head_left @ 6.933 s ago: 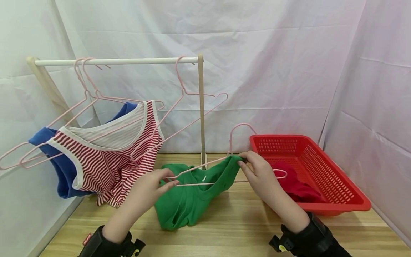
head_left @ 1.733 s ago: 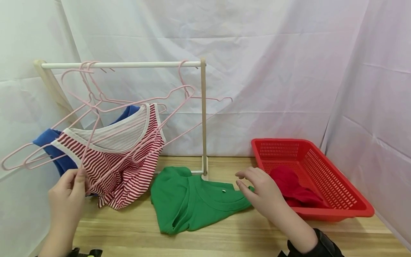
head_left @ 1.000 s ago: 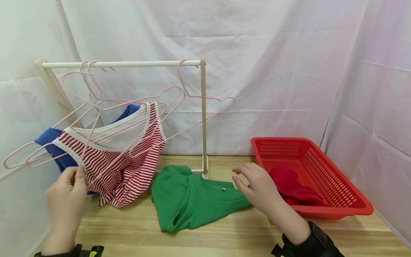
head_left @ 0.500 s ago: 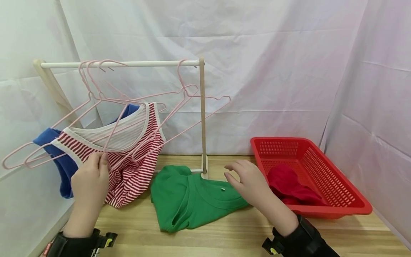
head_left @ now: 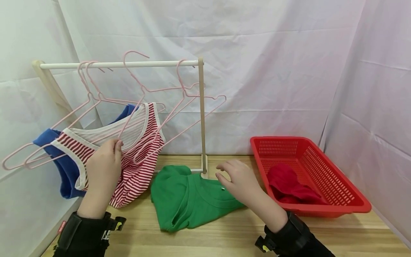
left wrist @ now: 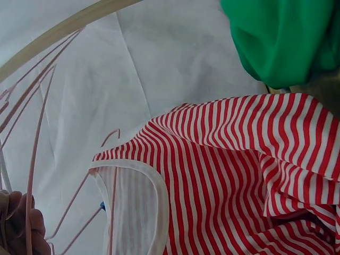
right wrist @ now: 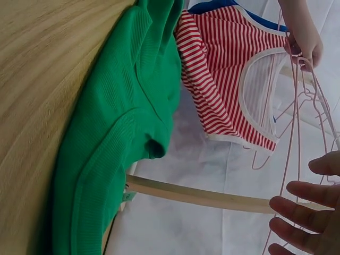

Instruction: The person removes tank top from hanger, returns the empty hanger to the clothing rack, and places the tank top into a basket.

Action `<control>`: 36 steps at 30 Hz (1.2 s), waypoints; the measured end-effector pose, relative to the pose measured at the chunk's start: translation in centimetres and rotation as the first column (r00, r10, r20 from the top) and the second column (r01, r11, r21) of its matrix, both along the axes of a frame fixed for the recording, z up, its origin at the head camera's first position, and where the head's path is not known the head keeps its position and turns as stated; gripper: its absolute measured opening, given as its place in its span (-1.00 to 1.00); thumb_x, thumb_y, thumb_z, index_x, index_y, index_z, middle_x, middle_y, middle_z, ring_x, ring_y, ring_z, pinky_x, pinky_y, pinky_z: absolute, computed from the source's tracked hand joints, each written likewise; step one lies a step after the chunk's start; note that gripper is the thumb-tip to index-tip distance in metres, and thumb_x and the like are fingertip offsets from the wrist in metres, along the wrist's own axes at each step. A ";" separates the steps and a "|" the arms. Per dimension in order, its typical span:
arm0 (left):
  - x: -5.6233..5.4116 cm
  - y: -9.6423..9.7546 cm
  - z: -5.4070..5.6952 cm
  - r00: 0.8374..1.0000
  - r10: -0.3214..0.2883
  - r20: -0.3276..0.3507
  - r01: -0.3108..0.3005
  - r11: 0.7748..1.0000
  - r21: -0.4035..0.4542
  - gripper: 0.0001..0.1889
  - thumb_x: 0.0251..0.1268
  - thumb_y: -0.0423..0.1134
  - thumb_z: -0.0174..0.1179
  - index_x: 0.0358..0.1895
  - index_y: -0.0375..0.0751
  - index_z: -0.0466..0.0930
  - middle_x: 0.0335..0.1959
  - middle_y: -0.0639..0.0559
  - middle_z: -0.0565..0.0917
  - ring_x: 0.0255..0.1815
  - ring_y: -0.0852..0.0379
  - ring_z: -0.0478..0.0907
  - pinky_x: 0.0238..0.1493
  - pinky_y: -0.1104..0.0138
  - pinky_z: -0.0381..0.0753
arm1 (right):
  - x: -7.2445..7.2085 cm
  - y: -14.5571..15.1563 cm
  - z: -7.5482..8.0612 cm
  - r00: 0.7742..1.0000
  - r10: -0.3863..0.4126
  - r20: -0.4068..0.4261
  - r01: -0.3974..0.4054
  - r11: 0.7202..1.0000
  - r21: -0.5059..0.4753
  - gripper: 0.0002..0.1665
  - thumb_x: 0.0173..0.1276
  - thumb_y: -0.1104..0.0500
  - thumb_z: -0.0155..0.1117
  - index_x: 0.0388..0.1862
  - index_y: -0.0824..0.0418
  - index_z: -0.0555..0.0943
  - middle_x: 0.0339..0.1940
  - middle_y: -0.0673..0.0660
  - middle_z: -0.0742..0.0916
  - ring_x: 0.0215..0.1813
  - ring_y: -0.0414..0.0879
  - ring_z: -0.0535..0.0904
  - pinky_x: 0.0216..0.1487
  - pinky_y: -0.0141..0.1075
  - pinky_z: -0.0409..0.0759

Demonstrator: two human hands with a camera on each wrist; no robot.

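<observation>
L. hand point(head_left: 106, 160), ctr-left of frame: thumb & fingers clamped on near arm of pink hanger point(head_left: 143, 89), its hook up by the rail point(head_left: 160, 64), upper left; can't tell from here if hook touches. R. hand point(head_left: 240, 180), right of ctr: fingers apart, loosely bent, w/ no grip, over right end of green shirt point(head_left: 196, 203). Shirt: lying on wood table point(head_left: 179, 244), lower ctr. Striped top point(head_left: 135, 175), red/white, hung, left, behind L. hand; blue garment point(head_left: 69, 178) behind that. Spare hanger point(head_left: 184, 93), pink, rail's right end. Red basket point(head_left: 324, 208), lower right, w/ red cloth point(head_left: 289, 185) inside.
</observation>
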State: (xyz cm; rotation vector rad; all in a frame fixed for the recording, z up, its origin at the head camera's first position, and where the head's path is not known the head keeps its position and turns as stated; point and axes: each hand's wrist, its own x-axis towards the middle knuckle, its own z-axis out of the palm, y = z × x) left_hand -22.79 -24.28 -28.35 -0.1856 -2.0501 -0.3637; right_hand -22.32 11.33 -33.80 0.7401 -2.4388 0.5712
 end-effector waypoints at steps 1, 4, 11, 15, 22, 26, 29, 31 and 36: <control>-0.1 0.1 0.1 1.000 0.006 -0.002 -0.006 1.000 -0.006 -0.79 0.49 -0.31 0.05 -0.22 -0.45 0.53 -0.57 -0.23 0.54 -0.61 -0.22 0.49 -0.65 -0.01 0.33 | 0.0 -0.1 0.0 1.000 -0.003 0.005 0.003 1.000 0.006 -0.79 0.31 0.10 0.36 -0.13 0.16 0.70 -0.16 0.04 0.73 -0.04 0.01 0.60 0.00 -0.08 0.54; -0.4 0.4 0.3 1.000 0.019 -0.002 -0.019 1.000 -0.021 -0.78 0.49 -0.31 0.05 -0.21 -0.47 0.53 -0.56 -0.26 0.54 -0.62 -0.23 0.50 -0.67 0.01 0.33 | 0.0 -0.3 0.0 1.000 -0.015 0.024 0.014 1.000 0.021 -0.79 0.33 0.08 0.35 -0.11 0.14 0.70 -0.15 0.03 0.73 -0.02 0.00 0.60 0.01 -0.08 0.54; -1.1 0.9 0.6 0.998 0.054 -0.029 -0.056 0.995 -0.083 -0.77 0.48 -0.27 0.07 -0.22 -0.44 0.53 -0.58 -0.29 0.55 -0.65 -0.24 0.49 -0.74 0.04 0.28 | 0.0 -0.6 -0.1 0.998 -0.035 0.057 0.032 0.998 0.047 -0.78 0.34 0.06 0.33 -0.09 0.11 0.70 -0.13 0.00 0.72 0.00 -0.02 0.60 0.04 -0.10 0.54; -1.5 1.1 0.6 0.997 0.061 -0.037 -0.065 0.991 -0.113 -0.75 0.49 -0.26 0.06 -0.25 -0.45 0.52 -0.63 -0.26 0.51 -0.71 -0.21 0.44 -0.77 0.07 0.25 | -0.1 -0.7 -0.2 0.998 -0.034 0.058 0.032 0.998 0.046 -0.80 0.34 0.07 0.33 -0.11 0.09 0.70 -0.15 -0.01 0.72 -0.03 -0.04 0.60 0.01 -0.12 0.55; -1.7 1.4 0.5 0.996 0.086 -0.034 -0.090 0.987 -0.134 -0.72 0.51 -0.23 0.03 -0.24 -0.45 0.53 -0.63 -0.27 0.53 -0.74 -0.20 0.44 -0.80 0.10 0.25 | -0.3 -0.7 -0.2 0.997 -0.018 0.069 0.017 1.000 0.012 -0.80 0.35 0.07 0.32 -0.10 0.09 0.70 -0.15 -0.01 0.72 -0.03 -0.04 0.60 -0.01 -0.12 0.55; -1.7 1.4 0.4 0.994 0.098 -0.040 -0.103 0.983 -0.153 -0.70 0.52 -0.22 0.01 -0.23 -0.45 0.53 -0.63 -0.26 0.53 -0.77 -0.17 0.42 -0.82 0.15 0.21 | -0.3 -0.7 -0.3 0.997 -0.014 0.079 0.014 1.000 -0.002 -0.81 0.36 0.08 0.31 -0.10 0.09 0.70 -0.15 -0.01 0.72 -0.05 -0.05 0.59 -0.02 -0.13 0.55; -1.7 1.5 0.3 0.994 0.101 -0.040 -0.106 0.982 -0.153 -0.71 0.52 -0.22 0.02 -0.22 -0.45 0.53 -0.64 -0.25 0.53 -0.78 -0.14 0.40 -0.82 0.18 0.19 | -0.3 -0.7 -0.3 0.996 -0.011 0.087 0.012 1.000 -0.006 -0.81 0.35 0.08 0.32 -0.11 0.10 0.70 -0.15 0.00 0.72 -0.06 -0.06 0.59 -0.03 -0.13 0.55; -1.7 1.5 0.2 0.994 0.103 -0.042 -0.108 0.983 -0.151 -0.73 0.51 -0.23 0.04 -0.21 -0.44 0.54 -0.63 -0.24 0.53 -0.77 -0.15 0.42 -0.83 0.18 0.19 | -0.3 -0.7 -0.3 0.996 -0.010 0.092 0.011 1.000 -0.004 -0.80 0.35 0.08 0.32 -0.10 0.10 0.70 -0.14 0.01 0.72 -0.05 -0.05 0.59 -0.02 -0.12 0.55; -1.8 1.7 0.1 0.995 0.096 -0.038 -0.100 0.986 -0.133 -0.74 0.51 -0.21 0.02 -0.16 -0.40 0.54 -0.58 -0.25 0.57 -0.73 -0.20 0.46 -0.81 0.13 0.23 | -0.2 -0.8 -0.3 0.995 -0.004 0.099 0.005 1.000 -0.005 -0.80 0.36 0.08 0.31 -0.10 0.11 0.70 -0.14 0.02 0.72 -0.05 -0.05 0.59 0.00 -0.10 0.54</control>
